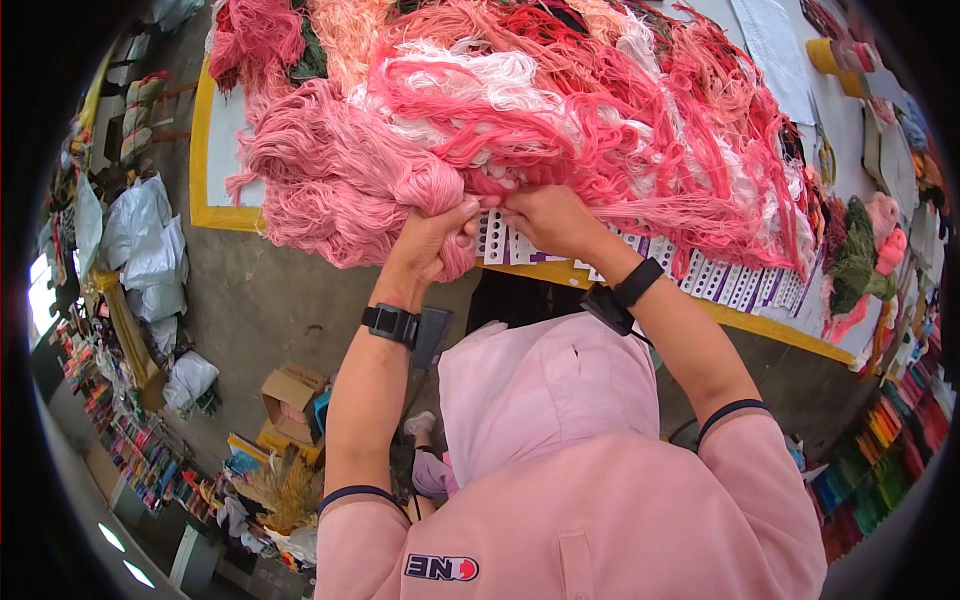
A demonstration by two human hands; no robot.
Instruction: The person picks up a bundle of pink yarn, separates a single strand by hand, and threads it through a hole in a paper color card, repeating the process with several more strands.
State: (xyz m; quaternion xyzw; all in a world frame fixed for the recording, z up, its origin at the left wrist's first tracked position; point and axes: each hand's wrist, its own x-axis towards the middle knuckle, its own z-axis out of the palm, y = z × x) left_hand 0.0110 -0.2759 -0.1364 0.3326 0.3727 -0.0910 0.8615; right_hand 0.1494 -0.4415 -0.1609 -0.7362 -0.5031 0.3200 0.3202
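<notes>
My left hand [440, 236] is closed round a thick bundle of dusty-pink embroidery thread [340, 170], whose loose mass spreads over the table to its left. Some of that bundle bulges out above and below my fist. Just to the right, my right hand [553, 220] is closed, its fingertips pinched near the bundle; a few pink strands seem to run between the two hands, but what exactly it grips is hidden. Beyond both hands lies a big tangled heap of hot-pink and white thread [600, 130]. White punched thread cards [735, 285] with purple edges line the table's near edge.
The white table has a yellow edge [225, 217]. Scissors [826, 160] and green and pink skeins [858, 255] lie at its right. White plastic bags [148, 240] hang at the left. A cardboard box [292, 402] stands on the floor, and coloured thread fills racks on both sides.
</notes>
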